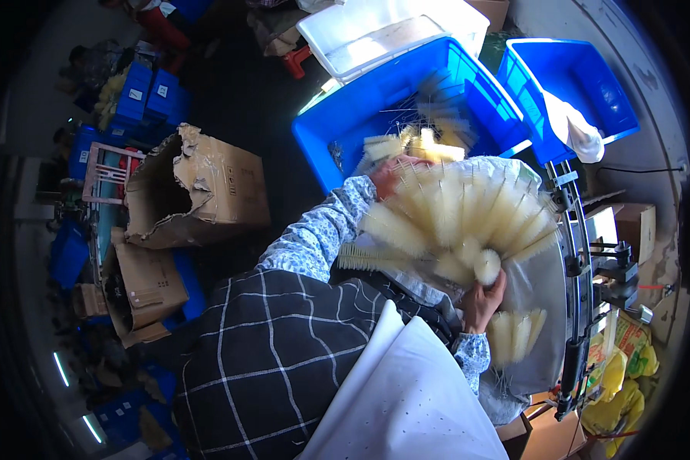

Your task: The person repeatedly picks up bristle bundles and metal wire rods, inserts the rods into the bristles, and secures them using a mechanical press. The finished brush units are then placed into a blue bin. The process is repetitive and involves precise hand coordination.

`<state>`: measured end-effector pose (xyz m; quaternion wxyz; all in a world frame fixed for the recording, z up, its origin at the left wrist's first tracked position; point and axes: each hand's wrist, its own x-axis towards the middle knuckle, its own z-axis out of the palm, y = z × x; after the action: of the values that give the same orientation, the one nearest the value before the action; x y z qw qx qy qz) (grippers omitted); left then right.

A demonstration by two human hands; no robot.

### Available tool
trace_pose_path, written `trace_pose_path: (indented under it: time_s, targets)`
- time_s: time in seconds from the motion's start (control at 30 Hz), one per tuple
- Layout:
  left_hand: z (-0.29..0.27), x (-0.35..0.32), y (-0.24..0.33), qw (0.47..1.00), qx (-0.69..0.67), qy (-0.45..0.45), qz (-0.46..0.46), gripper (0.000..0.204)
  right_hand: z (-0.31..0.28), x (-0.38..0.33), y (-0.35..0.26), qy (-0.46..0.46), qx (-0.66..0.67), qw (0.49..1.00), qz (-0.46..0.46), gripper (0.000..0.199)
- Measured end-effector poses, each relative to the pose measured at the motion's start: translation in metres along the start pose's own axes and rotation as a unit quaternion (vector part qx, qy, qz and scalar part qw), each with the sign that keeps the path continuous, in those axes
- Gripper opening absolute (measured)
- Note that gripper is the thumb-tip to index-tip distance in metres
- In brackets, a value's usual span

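A fan of cream-bristled bottle brushes (437, 207) with thin wire stems lies across the grey-covered work surface (540, 287) before me. At the fan's near end, my right hand (483, 303) is closed on one bottle brush (487, 267), whose round bristle end faces up. My left hand (387, 178) is at the fan's far left edge, beside the blue bin. Its fingers look curled, partly hidden by bristles, and what they grip is unclear. A smaller bunch of brushes (514, 336) lies just right of my right wrist. More brushes (422, 144) lie loose inside the blue bin (314, 146).
Beyond the bin stands a white tub (322, 42); a second blue bin (613, 92) with a white cloth (579, 130) is at right. A metal rail (575, 284) with black clamps borders the surface. Torn cardboard boxes (234, 180) stand at left. A person (161, 27) is at far left.
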<state>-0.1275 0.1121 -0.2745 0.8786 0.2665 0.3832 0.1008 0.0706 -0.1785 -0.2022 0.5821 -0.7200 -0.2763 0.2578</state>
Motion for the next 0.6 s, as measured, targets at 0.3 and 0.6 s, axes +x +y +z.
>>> trace_pose_path:
  time_s: [0.3,0.6]
  targets:
    - [0.04,0.001,-0.051,0.999,-0.006,-0.045,-0.003,0.047,0.007,-0.009,-0.04,0.002,0.001,0.996,-0.087,0.033]
    - [0.038,-0.005,-0.061,0.999,-0.002,-0.05,0.0,0.046,0.007,-0.019,-0.069,-0.046,-0.216,0.965,-0.143,0.036]
